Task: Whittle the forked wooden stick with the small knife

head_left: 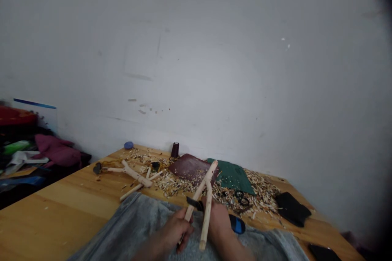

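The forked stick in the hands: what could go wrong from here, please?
The dark blade crosses one prong of the forked stick just above the left hand; a slip might cut that hand. The grey cloth lies beneath, so the blade could perhaps nick it too.
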`<state>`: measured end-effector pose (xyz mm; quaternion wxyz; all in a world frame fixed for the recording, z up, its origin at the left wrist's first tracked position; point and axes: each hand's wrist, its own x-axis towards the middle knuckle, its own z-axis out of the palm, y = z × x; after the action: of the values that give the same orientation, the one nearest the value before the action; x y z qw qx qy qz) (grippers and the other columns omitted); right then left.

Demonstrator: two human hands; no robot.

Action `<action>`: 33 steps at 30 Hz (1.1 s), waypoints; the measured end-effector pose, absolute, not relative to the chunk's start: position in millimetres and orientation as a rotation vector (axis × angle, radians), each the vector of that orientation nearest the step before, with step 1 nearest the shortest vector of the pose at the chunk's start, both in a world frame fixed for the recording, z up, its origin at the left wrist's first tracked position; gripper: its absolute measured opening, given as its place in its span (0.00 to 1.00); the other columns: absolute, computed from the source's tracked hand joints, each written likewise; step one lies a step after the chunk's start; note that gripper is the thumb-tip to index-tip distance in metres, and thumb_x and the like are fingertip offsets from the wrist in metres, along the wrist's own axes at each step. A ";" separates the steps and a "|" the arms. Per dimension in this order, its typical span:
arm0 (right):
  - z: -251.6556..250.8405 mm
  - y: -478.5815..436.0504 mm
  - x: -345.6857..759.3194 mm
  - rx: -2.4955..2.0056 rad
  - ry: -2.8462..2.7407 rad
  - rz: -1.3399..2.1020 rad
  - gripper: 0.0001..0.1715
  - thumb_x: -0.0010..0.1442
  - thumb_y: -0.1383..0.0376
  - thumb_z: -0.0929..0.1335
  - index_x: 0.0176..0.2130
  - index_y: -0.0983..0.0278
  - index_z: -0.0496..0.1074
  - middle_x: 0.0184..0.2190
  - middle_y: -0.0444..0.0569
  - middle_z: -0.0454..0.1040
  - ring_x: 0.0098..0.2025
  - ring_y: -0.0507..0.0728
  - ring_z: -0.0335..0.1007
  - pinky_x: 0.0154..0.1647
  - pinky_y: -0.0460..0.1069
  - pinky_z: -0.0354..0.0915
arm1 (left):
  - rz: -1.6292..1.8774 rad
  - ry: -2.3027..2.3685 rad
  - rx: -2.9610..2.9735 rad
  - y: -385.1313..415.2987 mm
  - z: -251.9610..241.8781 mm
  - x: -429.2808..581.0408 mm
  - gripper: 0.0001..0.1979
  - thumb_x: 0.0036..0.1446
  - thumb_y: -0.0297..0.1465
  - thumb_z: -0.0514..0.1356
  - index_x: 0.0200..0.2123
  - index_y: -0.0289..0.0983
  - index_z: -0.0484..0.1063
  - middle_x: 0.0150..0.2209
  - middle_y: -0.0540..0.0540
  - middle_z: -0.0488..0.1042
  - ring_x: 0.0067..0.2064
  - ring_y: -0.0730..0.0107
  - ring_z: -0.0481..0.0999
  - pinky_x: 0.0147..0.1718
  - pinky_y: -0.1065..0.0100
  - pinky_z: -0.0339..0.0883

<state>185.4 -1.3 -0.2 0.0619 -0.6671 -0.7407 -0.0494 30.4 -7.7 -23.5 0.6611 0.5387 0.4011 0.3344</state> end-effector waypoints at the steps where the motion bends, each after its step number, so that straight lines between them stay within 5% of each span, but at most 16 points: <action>1: -0.3 2.8 193.3 -2.047 -2.206 -0.164 0.19 0.58 0.74 0.59 0.46 0.63 0.70 0.39 0.56 0.75 0.38 0.59 0.74 0.34 0.48 0.65 | 0.756 0.906 1.220 -7.3 -24.2 31.1 0.09 0.36 0.25 0.52 0.25 0.41 0.57 0.09 0.60 0.57 0.08 0.76 0.52 0.08 0.75 0.41; 9: -5.1 12.0 208.5 -2.095 -2.136 -0.179 0.20 0.58 0.73 0.57 0.47 0.65 0.69 0.37 0.59 0.75 0.36 0.61 0.74 0.34 0.51 0.66 | 0.771 0.923 1.209 -7.3 -26.5 31.3 0.08 0.39 0.26 0.53 0.25 0.41 0.57 0.10 0.60 0.57 0.08 0.76 0.52 0.07 0.75 0.41; 17: -0.6 -4.8 177.2 -1.914 -2.313 -0.058 0.17 0.59 0.69 0.59 0.43 0.59 0.72 0.35 0.50 0.77 0.37 0.59 0.74 0.33 0.47 0.65 | 0.792 0.908 1.216 -8.3 -20.6 30.0 0.08 0.36 0.27 0.52 0.24 0.41 0.56 0.10 0.59 0.57 0.08 0.77 0.51 0.07 0.74 0.42; 25: -5.0 18.3 219.3 -2.115 -2.095 -0.145 0.21 0.60 0.71 0.56 0.49 0.64 0.68 0.38 0.58 0.76 0.38 0.61 0.74 0.35 0.51 0.65 | 0.772 0.894 1.230 -12.3 -21.6 30.3 0.08 0.34 0.26 0.51 0.23 0.41 0.57 0.09 0.59 0.56 0.08 0.77 0.51 0.07 0.74 0.41; 33: -5.3 2.7 188.5 -1.955 -2.305 -0.055 0.16 0.58 0.70 0.60 0.40 0.62 0.74 0.35 0.54 0.77 0.38 0.59 0.74 0.35 0.47 0.64 | 0.818 0.925 1.199 -10.6 -18.7 28.6 0.07 0.36 0.28 0.51 0.24 0.41 0.57 0.10 0.59 0.56 0.09 0.77 0.50 0.07 0.75 0.41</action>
<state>188.5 2.7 -5.3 0.0592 -0.6456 -0.7611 -0.0180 28.6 -10.6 -18.7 0.6521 0.5281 0.4075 0.3603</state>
